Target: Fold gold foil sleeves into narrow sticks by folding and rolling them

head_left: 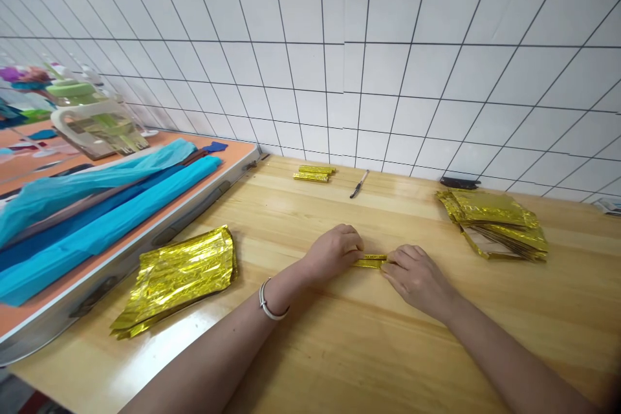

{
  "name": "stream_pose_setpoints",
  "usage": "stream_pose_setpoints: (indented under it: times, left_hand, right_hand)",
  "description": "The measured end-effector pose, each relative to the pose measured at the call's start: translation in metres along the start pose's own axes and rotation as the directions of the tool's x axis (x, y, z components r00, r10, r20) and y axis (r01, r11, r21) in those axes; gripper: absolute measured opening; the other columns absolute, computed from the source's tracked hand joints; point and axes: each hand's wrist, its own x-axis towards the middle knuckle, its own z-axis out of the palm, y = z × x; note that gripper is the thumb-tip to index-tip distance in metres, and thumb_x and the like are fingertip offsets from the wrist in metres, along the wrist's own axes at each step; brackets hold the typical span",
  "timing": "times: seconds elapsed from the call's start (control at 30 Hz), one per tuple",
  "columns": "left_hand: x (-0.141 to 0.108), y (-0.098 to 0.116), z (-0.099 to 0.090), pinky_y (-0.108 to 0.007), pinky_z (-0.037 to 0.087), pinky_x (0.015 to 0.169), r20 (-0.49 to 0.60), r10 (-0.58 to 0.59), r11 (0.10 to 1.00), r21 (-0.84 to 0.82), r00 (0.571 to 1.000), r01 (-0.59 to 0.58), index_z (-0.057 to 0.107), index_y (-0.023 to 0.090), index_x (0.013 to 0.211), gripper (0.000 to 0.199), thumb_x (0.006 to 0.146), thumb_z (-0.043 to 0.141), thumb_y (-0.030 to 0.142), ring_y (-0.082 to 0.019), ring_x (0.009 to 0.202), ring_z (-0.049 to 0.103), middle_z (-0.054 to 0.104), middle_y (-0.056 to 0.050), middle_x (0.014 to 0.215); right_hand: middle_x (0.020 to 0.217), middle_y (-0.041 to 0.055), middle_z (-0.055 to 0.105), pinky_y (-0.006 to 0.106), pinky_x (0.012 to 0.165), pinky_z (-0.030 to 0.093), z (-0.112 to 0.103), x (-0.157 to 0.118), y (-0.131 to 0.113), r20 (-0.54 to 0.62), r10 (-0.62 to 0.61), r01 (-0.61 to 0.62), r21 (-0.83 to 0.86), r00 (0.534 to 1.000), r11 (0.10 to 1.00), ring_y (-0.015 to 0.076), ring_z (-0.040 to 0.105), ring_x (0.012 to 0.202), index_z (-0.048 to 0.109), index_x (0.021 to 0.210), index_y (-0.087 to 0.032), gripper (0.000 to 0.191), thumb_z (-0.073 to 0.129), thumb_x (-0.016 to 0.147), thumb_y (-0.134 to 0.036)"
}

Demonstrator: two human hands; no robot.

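A narrow strip of folded gold foil paper (372, 262) lies on the wooden table between my hands. My left hand (337, 249) has its fingers closed on the strip's left end. At the right end, my right hand (417, 275) pinches the same strip. Both hands rest low at the tabletop, and their fingers hide the strip's ends. Off to the left is a stack of gold foil sheets (182, 278), with a second, fanned stack of gold foil sheets (495, 220) to the right. Two rolled gold foil pieces (314, 173) lie near the wall.
A pen (359, 184) and a black object (460, 182) lie by the white tiled wall (383, 71). On the left, a raised orange-topped surface (242, 150) carries blue crepe paper (145, 207) and a green-lidded clear container (97, 116). The wooden table (339, 349) spans the front.
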Motion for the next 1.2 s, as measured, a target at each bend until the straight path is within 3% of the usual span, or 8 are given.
stream_pose_setpoints:
  times: [0.13, 0.27, 0.4, 0.53, 0.73, 0.9, 1.1, 1.2]
  left_hand:
    - [-0.005, 0.003, -0.007, -0.023, 0.041, 0.071, 0.080, 0.074, 0.997, 0.018, 0.994, -0.076, 0.062, 0.018, 0.086, 0.015, 0.087, 0.049, 0.025, -0.014, 0.080, 0.053, 0.057, -0.004, 0.082]
    - [-0.017, 0.005, -0.007, -0.026, 0.042, 0.074, 0.118, 0.074, 0.984, 0.153, 0.990, -0.091, 0.062, 0.021, 0.095, 0.016, 0.084, 0.053, 0.026, -0.016, 0.083, 0.053, 0.056, -0.004, 0.086]
    - [-0.031, 0.004, 0.000, -0.030, 0.043, 0.081, 0.038, 0.025, 0.971, 0.238, 0.999, -0.033, 0.056, 0.022, 0.109, 0.029, 0.081, 0.055, 0.023, -0.019, 0.092, 0.051, 0.056, -0.005, 0.099]
    - [-0.036, 0.002, 0.007, -0.035, 0.041, 0.089, -0.016, 0.048, 0.965, 0.259, 0.999, -0.042, 0.053, 0.022, 0.114, 0.031, 0.083, 0.053, 0.022, -0.022, 0.104, 0.047, 0.051, -0.007, 0.119]
    - [-0.036, 0.002, 0.009, -0.033, 0.041, 0.088, 0.046, 0.098, 0.967, 0.230, 0.994, -0.106, 0.054, 0.021, 0.110, 0.023, 0.089, 0.045, 0.022, -0.020, 0.101, 0.050, 0.058, -0.005, 0.111]
    - [-0.039, 0.002, 0.007, -0.033, 0.041, 0.086, 0.077, 0.120, 0.963, 0.233, 0.990, -0.135, 0.048, 0.021, 0.120, 0.031, 0.090, 0.044, 0.024, -0.020, 0.099, 0.051, 0.059, -0.006, 0.109]
    - [-0.037, -0.001, 0.012, -0.031, 0.041, 0.085, 0.054, 0.127, 0.977, 0.163, 0.990, -0.134, 0.050, 0.023, 0.120, 0.031, 0.090, 0.044, 0.024, -0.019, 0.097, 0.052, 0.060, -0.006, 0.106]
    - [-0.031, -0.002, 0.016, -0.029, 0.042, 0.083, 0.002, 0.056, 0.990, 0.129, 0.998, -0.056, 0.055, 0.022, 0.114, 0.027, 0.090, 0.043, 0.026, -0.018, 0.093, 0.053, 0.061, -0.006, 0.099]
  right_hand:
    - [0.090, 0.0071, 0.059, 0.036, 0.077, 0.037, -0.002, -0.002, 0.004, -0.025, 0.045, -0.044, 0.038, 0.999, 0.998, 0.0204, 0.047, 0.087, 0.062, 0.093, -0.020, 0.014, 0.052, 0.086, -0.027]
    - [0.092, 0.0075, 0.058, 0.037, 0.078, 0.038, -0.004, -0.003, 0.007, -0.013, 0.078, -0.077, 0.050, 0.997, 0.996, 0.0220, 0.047, 0.089, 0.061, 0.100, -0.020, 0.021, 0.056, 0.083, -0.031]
    - [0.095, 0.0076, 0.057, 0.038, 0.080, 0.040, -0.007, -0.002, 0.006, -0.002, 0.109, -0.109, 0.049, 0.994, 0.993, 0.0228, 0.047, 0.091, 0.061, 0.102, -0.021, 0.023, 0.058, 0.081, -0.030]
    - [0.106, 0.0091, 0.055, 0.040, 0.083, 0.041, -0.010, 0.000, 0.005, -0.002, 0.151, -0.151, 0.026, 0.989, 0.988, 0.0241, 0.047, 0.097, 0.058, 0.109, -0.021, 0.030, 0.060, 0.080, -0.027]
    - [0.102, 0.0085, 0.059, 0.038, 0.080, 0.043, -0.011, -0.004, 0.005, 0.061, 0.117, -0.115, -0.032, 0.991, 0.993, 0.0226, 0.050, 0.096, 0.057, 0.111, -0.020, 0.028, 0.054, 0.084, -0.022]
    - [0.100, 0.0078, 0.060, 0.037, 0.079, 0.043, -0.007, -0.014, 0.004, 0.086, 0.095, -0.091, -0.045, 0.992, 0.995, 0.0215, 0.050, 0.093, 0.057, 0.112, -0.020, 0.026, 0.047, 0.088, -0.021]
    - [0.098, 0.0091, 0.059, 0.038, 0.079, 0.043, -0.002, -0.014, 0.005, 0.082, 0.135, -0.134, -0.009, 0.987, 0.991, 0.0217, 0.050, 0.091, 0.056, 0.115, -0.019, 0.028, 0.048, 0.088, -0.025]
    - [0.095, 0.0084, 0.059, 0.038, 0.078, 0.043, -0.004, -0.011, 0.006, 0.109, 0.152, -0.155, 0.018, 0.982, 0.988, 0.0218, 0.050, 0.090, 0.057, 0.113, -0.020, 0.027, 0.049, 0.088, -0.026]
